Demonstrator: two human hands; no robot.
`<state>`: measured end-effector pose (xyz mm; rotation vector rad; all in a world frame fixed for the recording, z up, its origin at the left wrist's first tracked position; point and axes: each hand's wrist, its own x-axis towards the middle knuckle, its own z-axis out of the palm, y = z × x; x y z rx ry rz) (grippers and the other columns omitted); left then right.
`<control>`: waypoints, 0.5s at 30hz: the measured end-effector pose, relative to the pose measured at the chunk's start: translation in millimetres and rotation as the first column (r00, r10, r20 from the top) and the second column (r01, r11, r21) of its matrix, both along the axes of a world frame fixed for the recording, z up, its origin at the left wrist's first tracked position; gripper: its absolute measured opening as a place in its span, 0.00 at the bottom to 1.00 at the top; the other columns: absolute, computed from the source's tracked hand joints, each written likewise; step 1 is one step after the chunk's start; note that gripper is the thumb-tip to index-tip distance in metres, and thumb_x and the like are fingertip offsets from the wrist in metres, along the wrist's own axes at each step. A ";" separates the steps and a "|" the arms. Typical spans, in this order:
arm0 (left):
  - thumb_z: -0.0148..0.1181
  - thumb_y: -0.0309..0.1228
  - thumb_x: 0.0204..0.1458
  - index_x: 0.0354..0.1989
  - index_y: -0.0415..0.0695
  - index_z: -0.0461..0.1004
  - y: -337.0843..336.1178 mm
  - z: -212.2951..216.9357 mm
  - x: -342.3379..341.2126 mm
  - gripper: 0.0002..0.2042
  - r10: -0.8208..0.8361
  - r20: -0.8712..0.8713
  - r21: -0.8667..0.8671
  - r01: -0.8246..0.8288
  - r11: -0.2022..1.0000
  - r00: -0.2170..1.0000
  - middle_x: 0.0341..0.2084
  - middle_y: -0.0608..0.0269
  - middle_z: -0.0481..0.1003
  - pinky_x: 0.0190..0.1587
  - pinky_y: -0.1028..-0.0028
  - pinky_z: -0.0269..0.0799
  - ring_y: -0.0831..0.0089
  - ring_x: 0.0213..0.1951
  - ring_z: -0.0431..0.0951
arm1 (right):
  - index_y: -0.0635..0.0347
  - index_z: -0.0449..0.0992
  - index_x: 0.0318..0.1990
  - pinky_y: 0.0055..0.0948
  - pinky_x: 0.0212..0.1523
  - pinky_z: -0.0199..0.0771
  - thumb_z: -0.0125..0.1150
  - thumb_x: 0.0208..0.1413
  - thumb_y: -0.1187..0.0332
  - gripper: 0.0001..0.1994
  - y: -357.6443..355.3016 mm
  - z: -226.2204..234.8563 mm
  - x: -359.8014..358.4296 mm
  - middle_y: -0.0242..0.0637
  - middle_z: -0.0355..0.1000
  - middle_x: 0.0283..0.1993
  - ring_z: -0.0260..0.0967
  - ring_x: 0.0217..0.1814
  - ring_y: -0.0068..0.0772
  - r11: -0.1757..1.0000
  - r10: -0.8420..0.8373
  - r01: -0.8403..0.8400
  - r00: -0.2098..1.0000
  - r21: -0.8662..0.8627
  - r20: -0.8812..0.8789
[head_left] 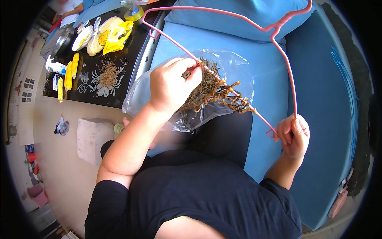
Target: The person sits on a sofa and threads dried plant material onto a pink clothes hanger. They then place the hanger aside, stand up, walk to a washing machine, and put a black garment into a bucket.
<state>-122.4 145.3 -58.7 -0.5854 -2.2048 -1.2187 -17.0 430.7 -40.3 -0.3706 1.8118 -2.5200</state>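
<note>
A pink clothes hanger (287, 65) is held tilted in front of me, its hook toward the upper right. Dried brown plant strips (223, 95), curled and knotted, hang along its lower bar. My left hand (171, 83) is closed in a pinch at the bar's upper left part, on a dried strip; the fingertips partly hide it. My right hand (294, 135) is wrapped round the hanger's lower right corner. Beneath the bar, a clear plastic bag (137, 93) lies spread over the sofa seat and my lap, with more brown strips seen over it.
At the left stands a black table (89, 65) bearing corn cobs (69, 75), a heap of dry stringy bits (108, 73), a yellow bag (119, 38) and a white bowl (82, 38). The blue sofa (268, 75) surrounds the right side. A white stool (94, 141) is on the floor; another person (71, 8) sits far left.
</note>
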 end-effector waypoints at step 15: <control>0.57 0.27 0.40 0.20 0.43 0.72 -10.5 18.7 -6.5 0.02 -0.101 -0.119 -0.440 0.038 0.897 0.988 0.19 0.63 0.73 0.26 0.70 0.69 0.64 0.24 0.74 | 0.63 0.67 0.24 0.20 0.17 0.61 0.43 0.59 0.66 0.14 3.6 2.2 4.3 0.26 0.53 0.10 0.46 0.09 0.15 0.991 -0.075 0.071 0.996 0.113 0.037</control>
